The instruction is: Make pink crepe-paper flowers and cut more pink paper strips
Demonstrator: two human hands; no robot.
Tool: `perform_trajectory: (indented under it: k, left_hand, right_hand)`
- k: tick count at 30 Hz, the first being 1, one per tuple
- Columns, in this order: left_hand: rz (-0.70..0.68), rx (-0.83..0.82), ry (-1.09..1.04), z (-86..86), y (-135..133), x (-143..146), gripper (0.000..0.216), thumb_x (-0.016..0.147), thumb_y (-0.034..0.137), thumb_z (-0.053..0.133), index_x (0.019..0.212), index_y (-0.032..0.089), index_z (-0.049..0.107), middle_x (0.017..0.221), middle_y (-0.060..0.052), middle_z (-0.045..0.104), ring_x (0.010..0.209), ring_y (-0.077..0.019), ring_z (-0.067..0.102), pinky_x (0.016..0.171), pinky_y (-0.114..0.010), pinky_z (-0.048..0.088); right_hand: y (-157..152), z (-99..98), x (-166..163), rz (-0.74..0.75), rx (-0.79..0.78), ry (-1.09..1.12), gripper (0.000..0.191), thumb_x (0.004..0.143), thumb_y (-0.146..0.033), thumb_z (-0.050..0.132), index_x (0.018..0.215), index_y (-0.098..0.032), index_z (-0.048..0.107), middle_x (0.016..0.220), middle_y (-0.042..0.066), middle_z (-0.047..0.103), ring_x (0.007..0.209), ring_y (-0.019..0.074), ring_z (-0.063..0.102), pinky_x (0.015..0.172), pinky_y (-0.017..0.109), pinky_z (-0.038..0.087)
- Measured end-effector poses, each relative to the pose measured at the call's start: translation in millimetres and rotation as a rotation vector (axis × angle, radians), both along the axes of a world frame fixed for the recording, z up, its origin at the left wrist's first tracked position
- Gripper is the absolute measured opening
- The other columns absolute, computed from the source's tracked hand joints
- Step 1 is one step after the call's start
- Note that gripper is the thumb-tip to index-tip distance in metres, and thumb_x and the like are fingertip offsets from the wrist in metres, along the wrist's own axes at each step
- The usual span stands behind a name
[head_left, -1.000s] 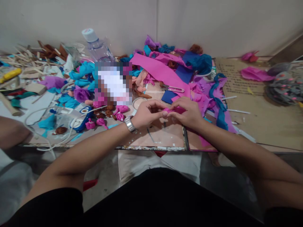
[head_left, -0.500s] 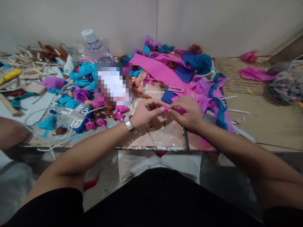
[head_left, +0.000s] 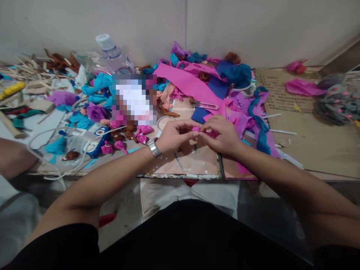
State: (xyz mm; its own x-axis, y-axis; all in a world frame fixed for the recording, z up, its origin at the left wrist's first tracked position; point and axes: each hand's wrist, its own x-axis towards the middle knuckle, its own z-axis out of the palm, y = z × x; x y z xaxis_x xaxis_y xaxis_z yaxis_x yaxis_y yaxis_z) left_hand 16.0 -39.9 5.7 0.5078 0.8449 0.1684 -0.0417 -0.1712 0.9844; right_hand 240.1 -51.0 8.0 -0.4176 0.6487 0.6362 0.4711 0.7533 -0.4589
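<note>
My left hand point(head_left: 174, 135), with a metal watch on its wrist, and my right hand point(head_left: 221, 134) meet over a low board point(head_left: 194, 165). Both pinch a small rolled piece of pink crepe paper point(head_left: 196, 129) between their fingertips. A strip of the same pink paper point(head_left: 214, 134) trails under my right hand. Several finished pink paper buds point(head_left: 142, 133) and brown ones lie just left of my left hand. Scissors point(head_left: 204, 105) rest on the board beyond my hands.
Heaps of pink, blue, purple and brown crepe paper point(head_left: 213, 80) cover the back of the board. A water bottle point(head_left: 112, 54) stands at the back left near wooden sticks point(head_left: 33, 67). A white cable point(head_left: 56, 138) and a cardboard sheet point(head_left: 309, 131) flank the board. Another person's arm point(head_left: 14, 157) shows at the left edge.
My fingers have shifted slightly around the pink paper roll, turning it between the fingertips. Both hands stay in the same place.
</note>
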Motion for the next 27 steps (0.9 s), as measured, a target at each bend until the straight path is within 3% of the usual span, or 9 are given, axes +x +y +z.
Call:
perform_trajectory:
  k: [8, 14, 19, 27]
  left_hand:
    - [0.009, 0.069, 0.047, -1.3, 1.5, -0.6, 0.041, 0.093, 0.053, 0.077, 0.113, 0.017, 0.081, 0.112, -0.011, 0.081, 0.092, -0.0185, 0.076, 0.083, -0.029, 0.060]
    - [-0.007, 0.132, 0.063, -1.5, 2.8, -1.2, 0.041, 0.093, 0.054, 0.075, 0.118, 0.022, 0.082, 0.125, -0.011, 0.079, 0.114, -0.0240, 0.074, 0.102, -0.037, 0.058]
    - [-0.008, 0.242, 0.066, -1.2, 4.2, -1.6, 0.035, 0.096, 0.050, 0.074, 0.120, 0.025, 0.082, 0.122, -0.011, 0.078, 0.116, -0.0236, 0.071, 0.106, -0.039, 0.055]
    - [-0.071, 0.132, 0.050, -2.7, 1.4, -0.5, 0.041, 0.093, 0.049, 0.077, 0.123, 0.020, 0.079, 0.131, -0.014, 0.074, 0.121, -0.0261, 0.071, 0.106, -0.040, 0.056]
  right_hand:
    - [2.9, 0.7, 3.3, -0.015, -0.028, 0.012, 0.024, 0.095, -0.046, 0.077, 0.088, -0.023, 0.073, 0.085, 0.005, 0.078, 0.085, 0.0246, 0.069, 0.083, 0.042, 0.049]
    - [3.1, 2.0, 4.4, -0.037, -0.064, 0.009, 0.030, 0.094, -0.054, 0.076, 0.089, -0.024, 0.073, 0.088, 0.006, 0.077, 0.088, 0.0262, 0.070, 0.086, 0.043, 0.049]
    - [3.9, 1.3, 4.3, -0.032, -0.066, 0.014, 0.036, 0.093, -0.060, 0.075, 0.087, -0.024, 0.072, 0.088, 0.006, 0.078, 0.087, 0.0257, 0.069, 0.086, 0.043, 0.050]
    - [5.8, -4.6, 5.5, -0.032, -0.039, 0.022, 0.037, 0.093, -0.059, 0.076, 0.085, -0.023, 0.073, 0.084, 0.005, 0.077, 0.084, 0.0237, 0.069, 0.084, 0.041, 0.049]
